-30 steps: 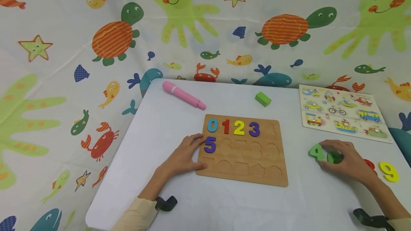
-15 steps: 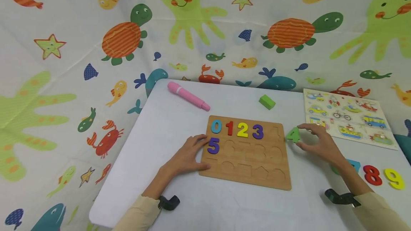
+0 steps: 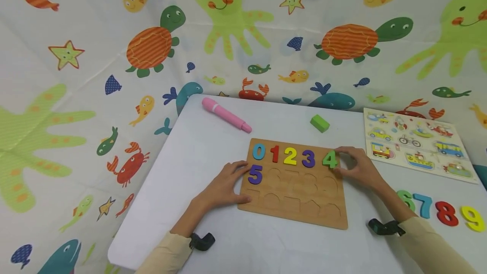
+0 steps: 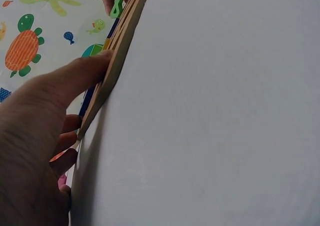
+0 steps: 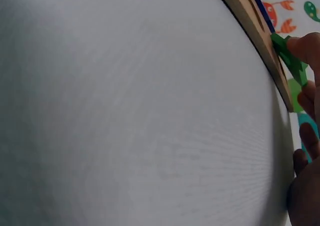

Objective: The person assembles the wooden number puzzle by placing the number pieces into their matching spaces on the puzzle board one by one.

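Right hand [image 3: 359,168] has a narrow pinch, thumb and finger, on the green number 4 piece [image 3: 330,159]. The 4 is over the far right corner of the flat brown wooden number board [image 3: 296,185]; right wrist view has it proud of the board face, can't tell if any part is seated.

Left hand [image 3: 224,187] is spread wide at the board's left edge: thumb on the near left part, other fingers at the edge further back.

Far row, left to right: light-blue 0 [image 3: 255,152], red 1 [image 3: 275,154], yellow 2 [image 3: 291,156], purple 3 [image 3: 311,159], then the pinched 4. Purple 5 [image 3: 258,175] is just nearer than the 0.

Right of the board on the white table [image 3: 289,248]: green 6 [image 3: 401,193], partly behind the right forearm, then blue 7 [image 3: 427,208], red 8 [image 3: 447,214], yellow 9 [image 3: 480,219].

Far side: pink pen-shaped stick [image 3: 227,115] at left, small green rectangular block [image 3: 320,123] past the board, cream vehicle-picture board [image 3: 420,145] at right.
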Demonstrator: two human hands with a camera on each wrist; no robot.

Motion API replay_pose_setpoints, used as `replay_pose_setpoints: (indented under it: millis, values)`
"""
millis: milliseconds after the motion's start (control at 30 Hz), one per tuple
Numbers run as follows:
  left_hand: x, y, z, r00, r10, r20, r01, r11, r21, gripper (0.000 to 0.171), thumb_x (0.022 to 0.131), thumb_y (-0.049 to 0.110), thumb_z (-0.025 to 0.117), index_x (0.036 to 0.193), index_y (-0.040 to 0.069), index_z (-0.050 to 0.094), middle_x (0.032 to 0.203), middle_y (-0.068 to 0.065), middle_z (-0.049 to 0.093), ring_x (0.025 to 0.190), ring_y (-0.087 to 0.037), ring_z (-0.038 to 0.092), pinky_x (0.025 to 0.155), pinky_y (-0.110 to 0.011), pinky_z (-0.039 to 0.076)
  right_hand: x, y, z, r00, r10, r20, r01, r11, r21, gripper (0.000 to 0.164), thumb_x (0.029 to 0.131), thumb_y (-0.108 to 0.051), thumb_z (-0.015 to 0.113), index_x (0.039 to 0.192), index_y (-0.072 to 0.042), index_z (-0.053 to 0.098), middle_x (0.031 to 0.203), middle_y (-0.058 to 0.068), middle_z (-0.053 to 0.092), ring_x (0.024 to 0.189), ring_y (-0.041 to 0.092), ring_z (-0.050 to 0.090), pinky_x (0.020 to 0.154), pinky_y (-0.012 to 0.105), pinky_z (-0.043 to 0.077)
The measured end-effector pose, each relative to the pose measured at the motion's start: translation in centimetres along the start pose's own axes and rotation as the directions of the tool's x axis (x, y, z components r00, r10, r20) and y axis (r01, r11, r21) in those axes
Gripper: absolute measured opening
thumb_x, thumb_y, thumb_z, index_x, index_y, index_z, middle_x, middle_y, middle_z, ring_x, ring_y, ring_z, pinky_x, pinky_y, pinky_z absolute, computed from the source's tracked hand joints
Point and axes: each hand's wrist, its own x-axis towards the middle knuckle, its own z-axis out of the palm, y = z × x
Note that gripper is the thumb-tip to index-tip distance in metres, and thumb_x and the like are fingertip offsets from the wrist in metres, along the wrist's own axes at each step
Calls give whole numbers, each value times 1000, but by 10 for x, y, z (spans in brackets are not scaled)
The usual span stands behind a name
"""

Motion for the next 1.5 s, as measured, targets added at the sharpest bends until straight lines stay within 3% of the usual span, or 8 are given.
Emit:
replay_pose_setpoints:
  millis: [200, 500, 800, 1200, 1333, 1500]
  values:
    - [0, 1, -1, 1000, -1, -1, 1, 1000, -3, 95, 76, 63, 75, 152, 17, 41, 155, 1, 31, 143, -25, 26, 114, -46, 25, 0, 3, 5, 1000, -4, -2, 4, 1000, -16, 58, 78, -28, 86, 126, -6, 62, 132, 17, 57, 125, 37, 40, 98, 58, 27]
    - [1, 3, -1, 1000, -14, 11, 14, 1000, -5, 96, 76, 64, 74, 153, 18, 40, 155, 1, 31, 139, -23, 30, 111, -42, 34, 0, 2, 6, 1000, -17, 2, 17, 997, -72, 58, 77, -27, 87, 126, -6, 62, 132, 17, 54, 124, 39, 39, 97, 61, 30]
    - [1, 4, -2, 1000, -15, 13, 15, 1000, -18, 96, 76, 62, 76, 153, 18, 40, 156, 0, 31, 140, -24, 29, 111, -42, 33, 1, -3, 2, 998, 41, 46, -38, 997, -63, 60, 79, -30, 85, 129, -7, 61, 137, 17, 49, 128, 43, 35, 99, 68, 29]
    - [3, 3, 1, 1000, -23, 18, 23, 999, -44, 96, 76, 63, 75, 153, 20, 39, 157, 2, 29, 142, -24, 26, 113, -44, 29, -2, 0, -2, 997, 39, 61, -36, 998, -50, 62, 80, -31, 83, 133, -8, 59, 137, 16, 48, 129, 43, 35, 99, 70, 28]
    - [3, 3, 3, 1000, -14, 20, 15, 999, -51, 95, 76, 63, 74, 153, 19, 39, 156, 2, 29, 142, -24, 26, 113, -45, 30, -15, -1, -16, 997, 53, 59, -50, 997, -55, 63, 80, -30, 84, 134, -8, 58, 138, 16, 48, 130, 43, 36, 100, 70, 29]
    - [2, 3, 0, 1000, -24, 13, 25, 998, -51, 96, 76, 64, 75, 153, 19, 40, 157, 2, 29, 143, -24, 24, 114, -46, 26, -50, 4, -61, 993, 108, 38, -106, 992, -71, 67, 80, -24, 84, 138, -9, 54, 142, 20, 45, 132, 47, 31, 98, 75, 26]
